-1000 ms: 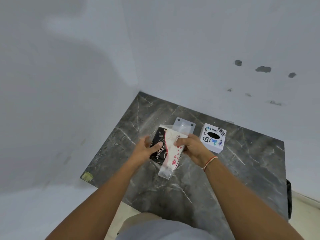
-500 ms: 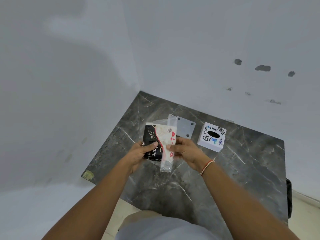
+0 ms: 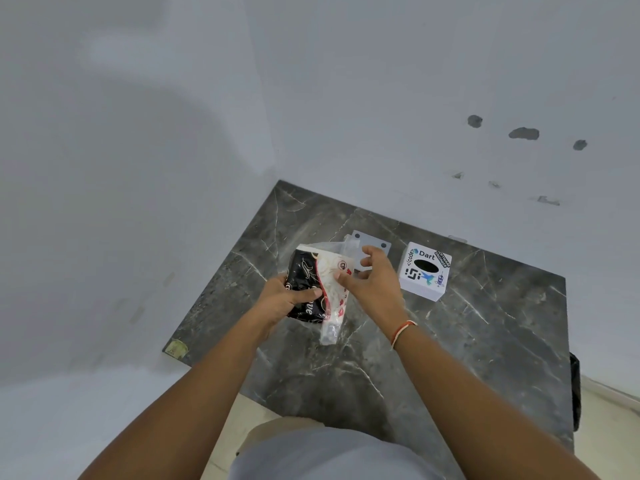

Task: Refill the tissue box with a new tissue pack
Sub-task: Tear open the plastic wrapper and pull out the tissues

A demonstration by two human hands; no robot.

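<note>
Black, cream and red printed plastic wrapped the soft tissue pack (image 3: 313, 289), which the left hand (image 3: 282, 299) held above the dark grey veined marble surface (image 3: 450, 341), thumb curled across the black face and fingers hidden behind it. The right hand (image 3: 372, 282) hovered at the pack's right side, fingers half open and loosely curled, thumb tip touching or nearly touching the cream panel; whether it gripped anything could not be told. By the look of it the pack was light and squashy, its film slick and crinkly, so a hold around the middle seemed safest, while the loose clear plastic tail (image 3: 329, 332) hanging below would give little purchase. The film seemed likely to tear readily, and the tissues inside to crush if squeezed hard. The white cube-shaped tissue box with stickers and a dark oval slot (image 3: 424, 271) stood on the surface just right of the right hand, apart from it. A flat translucent plate with dark corner dots (image 3: 372, 244) lay behind the hands. Pale walls (image 3: 173, 168) closed in the surface's far and left sides; open room lay to the right and toward the near edge.
</note>
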